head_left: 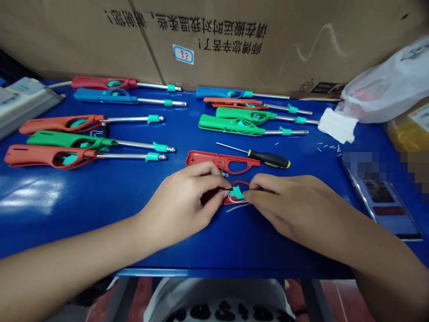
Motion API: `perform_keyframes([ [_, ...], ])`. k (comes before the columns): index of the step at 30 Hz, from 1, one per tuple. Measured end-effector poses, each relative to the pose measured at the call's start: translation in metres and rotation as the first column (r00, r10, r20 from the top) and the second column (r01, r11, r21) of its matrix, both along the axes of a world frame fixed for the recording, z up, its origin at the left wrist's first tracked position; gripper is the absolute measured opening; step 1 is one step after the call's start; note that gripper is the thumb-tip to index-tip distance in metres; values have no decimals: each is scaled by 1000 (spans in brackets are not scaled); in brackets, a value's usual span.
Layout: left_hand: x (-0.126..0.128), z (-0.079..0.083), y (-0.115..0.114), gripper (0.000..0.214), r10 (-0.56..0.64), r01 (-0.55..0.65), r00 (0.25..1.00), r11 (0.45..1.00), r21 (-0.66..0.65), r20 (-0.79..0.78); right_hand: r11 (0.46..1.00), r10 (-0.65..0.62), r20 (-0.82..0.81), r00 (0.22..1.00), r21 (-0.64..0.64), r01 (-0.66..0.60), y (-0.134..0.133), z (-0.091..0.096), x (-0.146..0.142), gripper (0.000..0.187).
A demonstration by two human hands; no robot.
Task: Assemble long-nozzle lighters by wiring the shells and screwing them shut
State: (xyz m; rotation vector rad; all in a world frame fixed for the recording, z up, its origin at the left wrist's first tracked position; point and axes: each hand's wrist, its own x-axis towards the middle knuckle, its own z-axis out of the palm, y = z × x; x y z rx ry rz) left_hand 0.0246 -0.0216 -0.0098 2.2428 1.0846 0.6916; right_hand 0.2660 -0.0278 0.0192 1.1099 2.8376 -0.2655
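My left hand (182,203) and my right hand (288,203) meet at the middle of the blue table (100,210), both pinched on a red lighter shell half (238,184) with a teal trigger piece (236,193) in it. Thin white wires trail from it toward me. Just beyond lies the other red shell half (223,161), open side up. A black-handled screwdriver (264,157) rests to its right, tip pointing left.
Several long-nosed lighters in red, orange, green and blue lie in groups at the left (83,143) and centre back (248,118). Cardboard boxes (234,40) wall the back. A white plastic bag (389,87), white cloth (337,126) and a phone (385,201) sit right.
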Motion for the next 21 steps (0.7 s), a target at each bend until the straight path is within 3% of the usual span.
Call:
perform_keyframes([
  [5, -4, 2, -1, 19, 9, -5, 998, 999, 49, -67, 1000, -19, -53, 998, 7, 19, 1, 3, -1, 19],
  [9, -7, 2, -1, 29, -29, 42, 991, 994, 102, -128, 992, -120, -135, 984, -63, 112, 3, 0, -1, 20],
  [16, -8, 0, -5, 30, -85, 166, 957, 944, 285, -277, 909, -403, -331, 853, -257, 329, 11, -6, -1, 8],
  [21, -7, -1, -10, 31, -42, 222, 909, 891, 396, -416, 877, -458, -331, 825, -318, 360, 16, -6, -1, 8],
])
